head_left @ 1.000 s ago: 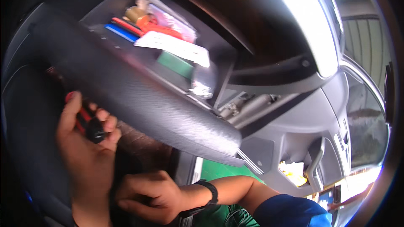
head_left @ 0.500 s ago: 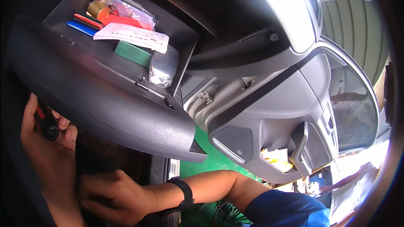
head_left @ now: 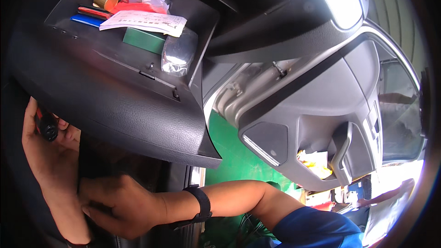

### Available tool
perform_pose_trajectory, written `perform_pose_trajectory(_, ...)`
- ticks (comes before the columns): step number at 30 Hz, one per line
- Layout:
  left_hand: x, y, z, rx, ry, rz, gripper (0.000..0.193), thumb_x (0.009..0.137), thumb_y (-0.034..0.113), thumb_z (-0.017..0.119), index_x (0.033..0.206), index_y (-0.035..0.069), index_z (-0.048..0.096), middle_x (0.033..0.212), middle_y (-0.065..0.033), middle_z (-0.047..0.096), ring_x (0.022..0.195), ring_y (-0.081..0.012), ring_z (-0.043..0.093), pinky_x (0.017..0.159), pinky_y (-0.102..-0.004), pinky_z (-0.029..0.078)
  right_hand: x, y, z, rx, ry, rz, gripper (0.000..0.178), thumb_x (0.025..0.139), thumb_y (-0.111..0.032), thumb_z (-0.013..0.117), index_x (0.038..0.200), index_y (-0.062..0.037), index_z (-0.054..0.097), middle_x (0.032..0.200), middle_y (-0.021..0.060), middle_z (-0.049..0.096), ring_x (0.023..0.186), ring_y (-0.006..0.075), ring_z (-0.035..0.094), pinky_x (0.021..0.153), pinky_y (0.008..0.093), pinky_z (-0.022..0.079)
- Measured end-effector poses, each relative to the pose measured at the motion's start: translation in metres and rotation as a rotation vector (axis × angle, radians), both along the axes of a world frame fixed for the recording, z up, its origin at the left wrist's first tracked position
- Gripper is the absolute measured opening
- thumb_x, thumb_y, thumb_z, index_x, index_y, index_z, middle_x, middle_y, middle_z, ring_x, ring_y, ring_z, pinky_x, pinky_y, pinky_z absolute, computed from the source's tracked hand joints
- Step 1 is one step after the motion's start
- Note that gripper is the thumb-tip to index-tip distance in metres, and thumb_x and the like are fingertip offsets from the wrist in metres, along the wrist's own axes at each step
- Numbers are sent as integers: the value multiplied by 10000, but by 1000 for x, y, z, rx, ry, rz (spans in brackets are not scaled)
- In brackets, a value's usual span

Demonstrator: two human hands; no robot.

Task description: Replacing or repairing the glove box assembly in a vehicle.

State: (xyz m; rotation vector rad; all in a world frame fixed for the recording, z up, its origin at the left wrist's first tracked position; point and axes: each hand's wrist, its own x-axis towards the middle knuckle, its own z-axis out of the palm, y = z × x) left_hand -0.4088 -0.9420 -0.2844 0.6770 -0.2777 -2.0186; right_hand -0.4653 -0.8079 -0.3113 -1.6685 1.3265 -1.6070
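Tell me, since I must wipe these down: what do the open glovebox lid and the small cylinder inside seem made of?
The black open glovebox lid looks like moulded plastic, matte, with a pebbled leather-like grain. The small gold cylinder looks like metal, judging by its brassy sheen, though metallic-coated plastic is possible.

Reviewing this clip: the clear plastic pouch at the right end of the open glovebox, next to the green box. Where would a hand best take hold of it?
Probably by the lower end of the clear pouch, which overhangs the glovebox door, coming from the open front. That end sticks out free, while the upper end is tucked under the white paper slip and the green box crowds its left side.
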Motion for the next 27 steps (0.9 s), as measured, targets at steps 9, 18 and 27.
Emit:
perform_pose_trajectory(9,1,-4,-8,-37,-56,-28,182,968,256,625,850,118,633,680,21,615,550,-101,569,531,-242,411,0,6,3,91,-38,21,115,802,-21,593,909,4,558,760,188,620,704,408,617,615,462,477)
perform_pose_trajectory(18,13,-18,-28,-201,29,-135,214,1002,248,565,1000,64,673,900,16,715,707,-81,647,599,-181,529,5,1,-18,-123,53,-115,104,823,-53,608,888,-26,532,754,142,577,609,341,589,548,419,460)
perform_pose_trajectory(27,35,-37,-55,-447,-56,-108,162,962,120,613,1100,41,645,1008,-2,697,850,-85,647,758,-185,531,7,2,-26,-135,-128,3,108,810,-42,600,812,-21,494,708,194,538,666,384,548,592,468,424)
